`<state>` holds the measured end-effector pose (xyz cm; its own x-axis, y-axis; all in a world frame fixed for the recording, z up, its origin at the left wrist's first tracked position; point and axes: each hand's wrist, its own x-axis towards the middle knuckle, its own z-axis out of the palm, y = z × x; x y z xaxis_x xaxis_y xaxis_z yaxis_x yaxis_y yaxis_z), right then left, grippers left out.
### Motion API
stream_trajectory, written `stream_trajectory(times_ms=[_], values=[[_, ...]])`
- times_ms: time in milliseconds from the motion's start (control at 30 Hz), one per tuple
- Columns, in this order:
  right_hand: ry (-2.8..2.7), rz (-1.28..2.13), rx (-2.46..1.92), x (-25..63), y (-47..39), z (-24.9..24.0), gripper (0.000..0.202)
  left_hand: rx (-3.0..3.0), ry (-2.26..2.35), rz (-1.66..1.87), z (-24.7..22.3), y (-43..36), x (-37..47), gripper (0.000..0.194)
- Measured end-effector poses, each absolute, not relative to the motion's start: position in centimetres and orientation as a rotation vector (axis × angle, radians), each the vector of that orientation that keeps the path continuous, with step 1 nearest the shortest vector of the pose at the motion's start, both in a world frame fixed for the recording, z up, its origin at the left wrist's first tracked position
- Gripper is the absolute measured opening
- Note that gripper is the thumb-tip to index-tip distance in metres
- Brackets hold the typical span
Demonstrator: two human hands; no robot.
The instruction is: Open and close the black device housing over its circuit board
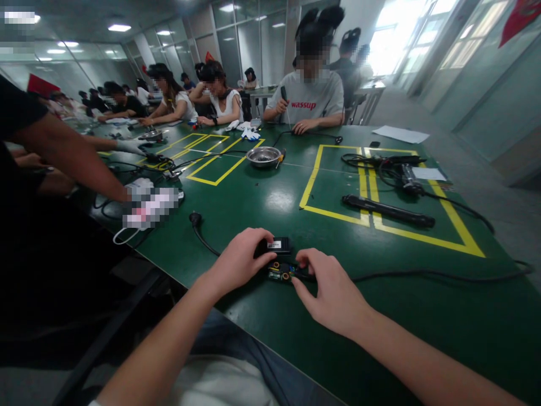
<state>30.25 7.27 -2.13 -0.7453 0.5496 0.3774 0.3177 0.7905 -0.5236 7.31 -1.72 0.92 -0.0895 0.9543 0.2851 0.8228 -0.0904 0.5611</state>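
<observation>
Near the close edge of the green surface (257, 203), between the two hands, a bare circuit board (281, 272) lies with its long axis running roughly left to right across the view, its right end pointing toward the right hand (327, 285). Just beyond it sits a black housing (281, 245) with a white label, lying nearly parallel to the board. The step in hand looks like handling the exposed board beside its casing; the next move seems to call for a light hold at the board's edges (the round coils stand up from it), keeping its axis level with the housing. The left hand (243, 256) curves its fingers, partly parted, about the housing's left end, though whether they grip it I cannot tell. The right hand's thumb and fingers stand moderately apart at the board's right end; contact there is unclear. From that side a black cable (406, 275) runs off rightward, while farther out lie a plug (195, 219), a metal bowl (264, 164) and a black tube (389, 212).
</observation>
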Motion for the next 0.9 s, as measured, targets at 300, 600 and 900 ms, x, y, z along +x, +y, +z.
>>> stream_trajectory(times_ms=[300,600,900], values=[[-2.507,0.505,-0.562,30.2,7.2,-1.9,0.012,2.124,1.942,0.884,0.9,-3.5,7.4,0.008],[-2.462,0.582,-0.602,30.5,7.4,-2.1,0.009,2.065,1.805,0.840,0.4,-5.0,7.4,0.006],[-2.413,0.578,-0.551,30.4,7.4,-2.1,0.010,2.107,1.764,0.942,0.6,-4.6,6.9,0.008]])
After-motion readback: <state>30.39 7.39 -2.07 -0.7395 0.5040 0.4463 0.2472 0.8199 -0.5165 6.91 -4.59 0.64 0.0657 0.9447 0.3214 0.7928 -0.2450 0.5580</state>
